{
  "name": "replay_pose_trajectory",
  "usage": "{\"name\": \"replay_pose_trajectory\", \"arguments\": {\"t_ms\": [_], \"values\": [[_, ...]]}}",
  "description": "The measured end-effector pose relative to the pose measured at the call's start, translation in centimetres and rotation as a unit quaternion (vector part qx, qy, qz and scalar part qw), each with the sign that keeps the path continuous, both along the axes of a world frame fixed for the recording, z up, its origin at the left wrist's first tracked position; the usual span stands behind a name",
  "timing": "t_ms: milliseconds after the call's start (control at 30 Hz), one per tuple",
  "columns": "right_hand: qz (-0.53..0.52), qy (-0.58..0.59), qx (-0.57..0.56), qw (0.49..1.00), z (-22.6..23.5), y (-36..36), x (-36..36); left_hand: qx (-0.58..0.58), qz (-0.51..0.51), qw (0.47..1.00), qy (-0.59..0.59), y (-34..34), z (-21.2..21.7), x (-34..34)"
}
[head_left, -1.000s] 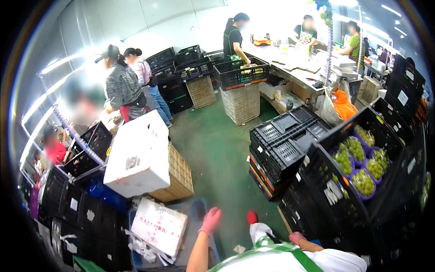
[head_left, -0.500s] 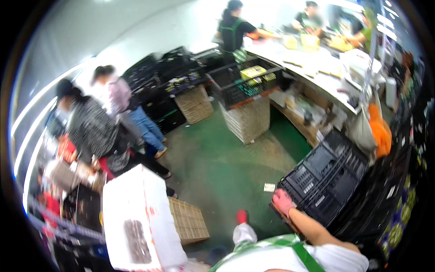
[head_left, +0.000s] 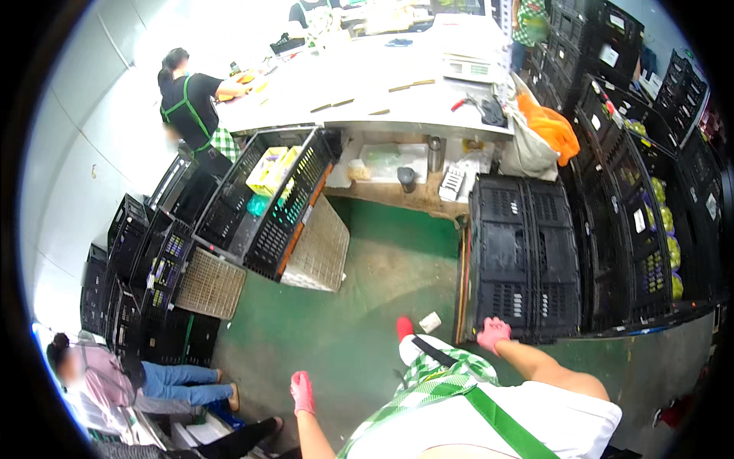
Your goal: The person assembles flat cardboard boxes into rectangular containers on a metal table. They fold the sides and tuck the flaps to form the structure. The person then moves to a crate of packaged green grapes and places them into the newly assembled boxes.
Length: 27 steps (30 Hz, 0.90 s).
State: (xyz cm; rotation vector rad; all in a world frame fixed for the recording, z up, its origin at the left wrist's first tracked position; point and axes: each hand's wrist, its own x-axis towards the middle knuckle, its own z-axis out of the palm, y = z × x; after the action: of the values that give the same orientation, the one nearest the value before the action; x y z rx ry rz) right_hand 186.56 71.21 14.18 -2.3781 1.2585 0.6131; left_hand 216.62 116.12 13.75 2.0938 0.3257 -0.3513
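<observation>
My right hand (head_left: 493, 334), in a pink glove, is at the near left corner of a black plastic crate (head_left: 526, 260), its fingers bent over the rim. The crate looks folded flat, with slotted panels, and lies on an orange-edged base to my right. My left hand (head_left: 303, 393), also in a pink glove, hangs in the air over the green floor at lower left. Its fingers point up and hold nothing that I can see.
A black crate (head_left: 298, 203) with yellow boxes sits on a pale basket (head_left: 321, 245) ahead left. Behind runs a white worktable (head_left: 306, 115) with knives and a scale. Stacked black crates (head_left: 623, 222) line the right. Co-workers stand at far left and lower left.
My view has turned to the right, and the white foam box has left it. My left hand has come into view. My right hand stays at the black crate's near edge.
</observation>
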Motion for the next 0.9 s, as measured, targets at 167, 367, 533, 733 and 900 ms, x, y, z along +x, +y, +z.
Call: {"name": "replay_pose_trajectory", "arguments": {"t_ms": [167,367,533,733,900], "values": [[-0.041,0.146,0.141,0.978,0.8,-2.6,2.4,-0.014,-0.093,0.992,0.079,-7.0,-0.2,7.6],[-0.21,-0.018,0.026,0.977,4.7,-8.7,13.2,0.036,-0.231,0.967,0.101,-15.9,0.6,14.4],[-0.202,-0.274,-0.012,0.94,7.1,-16.5,28.7,0.003,-0.381,0.923,0.051,-27.8,7.2,21.3],[-0.196,-0.44,0.253,0.839,13.2,-21.2,42.9,-0.161,-0.422,0.892,0.025,-42.8,15.6,33.4],[-0.115,-0.486,-0.019,0.866,16.3,-29.1,48.4,-0.286,-0.448,0.847,-0.022,-54.2,18.6,42.7]]}}
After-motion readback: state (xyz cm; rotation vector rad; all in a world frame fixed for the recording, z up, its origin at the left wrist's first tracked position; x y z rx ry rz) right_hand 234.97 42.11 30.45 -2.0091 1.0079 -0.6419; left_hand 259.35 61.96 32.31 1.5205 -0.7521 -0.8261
